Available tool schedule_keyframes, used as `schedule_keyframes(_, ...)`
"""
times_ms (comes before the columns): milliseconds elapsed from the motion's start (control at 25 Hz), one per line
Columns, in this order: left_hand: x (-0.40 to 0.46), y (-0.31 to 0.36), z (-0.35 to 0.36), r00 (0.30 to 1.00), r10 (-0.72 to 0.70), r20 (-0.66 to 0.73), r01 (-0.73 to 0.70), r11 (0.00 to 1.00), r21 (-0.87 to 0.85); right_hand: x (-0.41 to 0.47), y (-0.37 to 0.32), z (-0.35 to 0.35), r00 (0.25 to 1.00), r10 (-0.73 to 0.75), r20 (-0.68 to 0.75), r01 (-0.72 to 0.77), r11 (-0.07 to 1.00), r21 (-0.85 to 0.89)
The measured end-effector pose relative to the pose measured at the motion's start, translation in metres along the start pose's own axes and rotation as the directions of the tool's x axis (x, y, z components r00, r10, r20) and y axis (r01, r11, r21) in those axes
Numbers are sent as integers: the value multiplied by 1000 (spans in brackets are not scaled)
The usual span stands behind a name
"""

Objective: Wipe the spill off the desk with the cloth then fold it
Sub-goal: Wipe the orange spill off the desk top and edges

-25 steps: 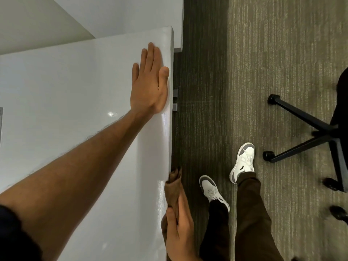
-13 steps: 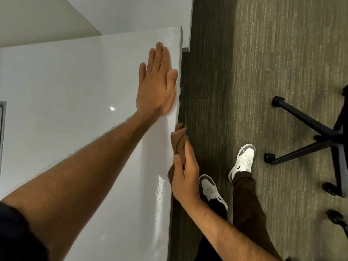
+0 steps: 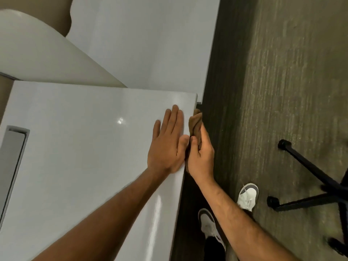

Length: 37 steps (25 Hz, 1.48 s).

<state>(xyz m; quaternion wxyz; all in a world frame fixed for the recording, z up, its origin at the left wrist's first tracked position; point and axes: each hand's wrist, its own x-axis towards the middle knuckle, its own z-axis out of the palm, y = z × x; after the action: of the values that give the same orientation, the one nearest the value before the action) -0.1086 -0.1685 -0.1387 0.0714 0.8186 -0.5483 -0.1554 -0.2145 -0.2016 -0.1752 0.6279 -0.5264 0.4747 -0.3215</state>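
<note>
The left hand [image 3: 168, 143] is laid flat, fingers straight, on the desk [image 3: 79, 147] beside its right edge. The brown cloth [image 3: 195, 122] (bunched) is gripped by the right hand [image 3: 201, 157] against that edge.

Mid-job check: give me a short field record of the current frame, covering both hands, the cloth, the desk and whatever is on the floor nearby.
left hand: flat, fingers straight, palm down on the desk top near its right edge
right hand: grips the cloth, held against the desk's right side edge
cloth: brown, bunched, not folded, sticks out ahead of the fingers
desk: white, glossy; no spill discernible on the visible top
cutout: grey recess at the desk's left
floor: grey carpet
chair base: black legs with casters, right of the person's shoes
</note>
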Motion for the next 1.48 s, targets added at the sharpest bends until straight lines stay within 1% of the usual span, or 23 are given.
schedule_keyframes(160,-1,-1,1,1000,-11,7,11,1000,-7,42,-21,-9,998,36,57,-37,999,4)
schedule_keyframes(320,2,0,-3,999,-23,28,23,1000,-6,72,-49,-32,991,20,135,-12,998,-58)
schedule_keyframes(360,1,1,-4,999,-39,32,39,999,-11,78,-56,-38,990,16,139,-5,997,-77)
schedule_keyframes(400,1,2,-5,996,-83,26,84,996,-26,84,-63,-43,990,8,141,6,995,-99)
schedule_keyframes(440,2,3,-6,987,-158,15,158,986,-54,90,-70,-47,989,3,145,16,992,-124)
schedule_keyframes(520,5,6,-10,938,-348,0,344,927,-146,103,-86,-52,982,27,188,8,984,-181)
schedule_keyframes(600,8,12,-13,882,-471,-13,454,858,-239,120,-104,-59,967,62,248,-1,971,-239)
schedule_keyframes(680,12,18,-16,831,-554,-43,496,774,-393,140,-121,-66,934,113,339,-15,960,-279)
schedule_keyframes(760,22,23,-23,775,-627,-80,475,661,-581,164,-131,-72,900,163,405,-51,961,-273)
schedule_keyframes(800,28,23,-27,749,-656,-95,459,617,-639,176,-134,-74,882,182,434,-65,960,-272)
schedule_keyframes(840,34,20,-31,724,-680,-120,453,598,-661,187,-137,-73,865,200,461,-73,958,-278)
schedule_keyframes(920,50,8,-39,664,-731,-155,475,574,-667,212,-144,-62,825,237,513,-99,954,-282)
schedule_keyframes(1000,66,-6,-43,613,-776,-149,525,541,-657,236,-147,-47,767,263,585,-110,952,-284)
schedule_keyframes(1040,73,-12,-44,595,-791,-143,548,530,-647,248,-147,-36,729,282,624,-110,948,-299)
schedule_keyframes(1120,85,-15,-40,568,-812,-132,606,522,-600,271,-142,-12,634,310,709,-60,933,-354)
schedule_keyframes(1200,92,-14,-33,536,-833,-135,688,524,-501,289,-135,13,530,339,777,3,915,-402)
schedule_keyframes(1280,94,-13,-26,520,-840,-154,744,534,-403,302,-130,38,440,358,824,60,904,-424)
schedule_keyframes(1320,95,-14,-24,521,-838,-162,755,541,-370,308,-128,51,408,355,841,77,905,-419)
schedule_keyframes(1480,97,-16,-20,523,-834,-179,772,552,-316,315,-111,96,305,331,893,147,910,-387)
